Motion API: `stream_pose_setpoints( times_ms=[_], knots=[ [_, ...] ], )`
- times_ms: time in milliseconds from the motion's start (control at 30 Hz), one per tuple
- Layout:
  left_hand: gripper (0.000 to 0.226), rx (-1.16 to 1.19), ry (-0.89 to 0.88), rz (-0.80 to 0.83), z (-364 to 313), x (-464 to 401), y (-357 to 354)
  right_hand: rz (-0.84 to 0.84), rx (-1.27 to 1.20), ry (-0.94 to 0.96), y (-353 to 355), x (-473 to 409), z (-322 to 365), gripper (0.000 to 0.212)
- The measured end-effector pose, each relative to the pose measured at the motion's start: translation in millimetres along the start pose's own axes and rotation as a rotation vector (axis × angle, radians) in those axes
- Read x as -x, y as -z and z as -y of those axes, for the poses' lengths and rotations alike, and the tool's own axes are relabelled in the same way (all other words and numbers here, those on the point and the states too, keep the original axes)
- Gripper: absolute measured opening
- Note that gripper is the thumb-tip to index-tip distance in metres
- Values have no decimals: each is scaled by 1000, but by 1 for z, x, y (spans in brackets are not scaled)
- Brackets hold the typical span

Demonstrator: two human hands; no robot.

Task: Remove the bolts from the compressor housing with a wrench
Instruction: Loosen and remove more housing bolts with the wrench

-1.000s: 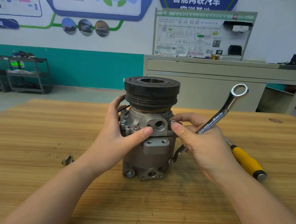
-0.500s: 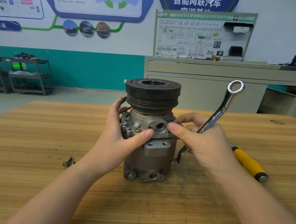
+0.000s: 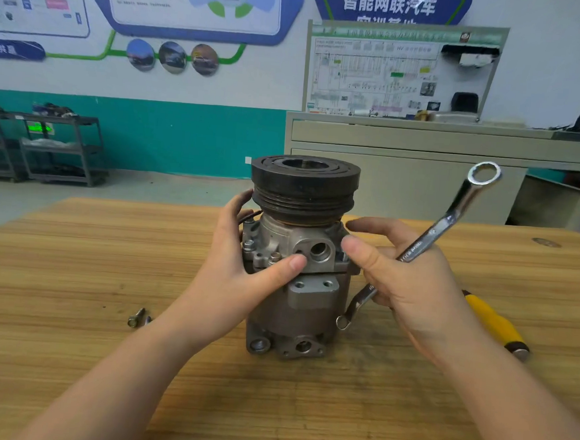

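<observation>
A grey metal compressor housing (image 3: 304,310) with a black pulley (image 3: 304,186) on top stands upright on the wooden table (image 3: 72,273). My left hand (image 3: 240,274) grips its left side, thumb across the front. My right hand (image 3: 404,282) holds a silver ring wrench (image 3: 453,217) slanting up to the right, and its thumb and forefinger rest at the housing's upper right flange, where a bolt is hidden by the fingers. Bolt heads (image 3: 248,245) show on the left flange. A loose bolt (image 3: 136,318) lies on the table to the left.
A yellow-handled screwdriver (image 3: 495,325) lies on the table behind my right wrist. Beyond the table stand a beige cabinet (image 3: 424,143) with a display board and, at far left, a dark shelf cart (image 3: 46,147).
My right forefinger has lifted and spread away from the thumb at the flange. The wrench has swung slightly. The left hand and the housing stay as they were.
</observation>
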State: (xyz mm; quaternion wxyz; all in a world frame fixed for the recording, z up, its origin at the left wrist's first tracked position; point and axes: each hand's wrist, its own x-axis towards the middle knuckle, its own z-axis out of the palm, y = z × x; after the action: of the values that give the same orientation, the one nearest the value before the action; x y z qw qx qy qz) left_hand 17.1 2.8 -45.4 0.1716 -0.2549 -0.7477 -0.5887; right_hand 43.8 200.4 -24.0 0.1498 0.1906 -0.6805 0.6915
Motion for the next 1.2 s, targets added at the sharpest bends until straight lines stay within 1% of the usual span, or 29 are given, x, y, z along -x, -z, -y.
stream_pose_setpoints(
  times_ms=[33,100,167,267,333,367,467,600,733,833,900,933,1000,1033,1100,1167,1200],
  knots=[
    [96,3,-1,1,0,0,0,0,16,-2,-2,0,0,28],
    [96,2,1,4,0,0,0,3,27,-7,-1,0,-1,21],
    [93,-1,2,5,0,0,0,22,-27,-23,1,-1,-1,17],
    [91,-13,6,11,-2,1,0,51,-39,-33,1,0,-1,23],
    [91,-9,6,10,-2,0,0,38,10,-26,-1,1,-1,30],
    [91,-7,6,9,-2,0,0,25,32,-24,-1,1,-1,27],
    [88,-16,13,10,-2,1,0,27,-1,-17,2,0,-1,9],
    [90,-5,3,8,-2,1,0,27,-18,-9,-1,2,0,20],
    [94,-12,6,8,-1,1,0,22,3,-32,4,0,-2,6],
    [98,-24,17,9,-2,1,1,11,-23,-44,5,0,-3,9],
    [96,-24,10,5,-3,1,0,7,-4,-45,4,0,-3,23],
    [95,-22,6,4,-2,1,0,7,-3,-46,3,0,-3,24],
    [92,-21,0,-2,-2,1,0,28,-16,-43,4,0,-3,12],
    [92,-22,0,-4,-2,1,0,32,-20,-39,6,-1,-4,12],
    [94,-26,3,2,-2,1,0,26,-19,-32,6,0,-4,13],
    [94,-23,-1,5,-2,1,-1,21,-10,-38,3,0,-3,25],
    [93,-24,-2,5,-1,1,-1,20,-4,-42,2,0,-3,26]
  ],
)
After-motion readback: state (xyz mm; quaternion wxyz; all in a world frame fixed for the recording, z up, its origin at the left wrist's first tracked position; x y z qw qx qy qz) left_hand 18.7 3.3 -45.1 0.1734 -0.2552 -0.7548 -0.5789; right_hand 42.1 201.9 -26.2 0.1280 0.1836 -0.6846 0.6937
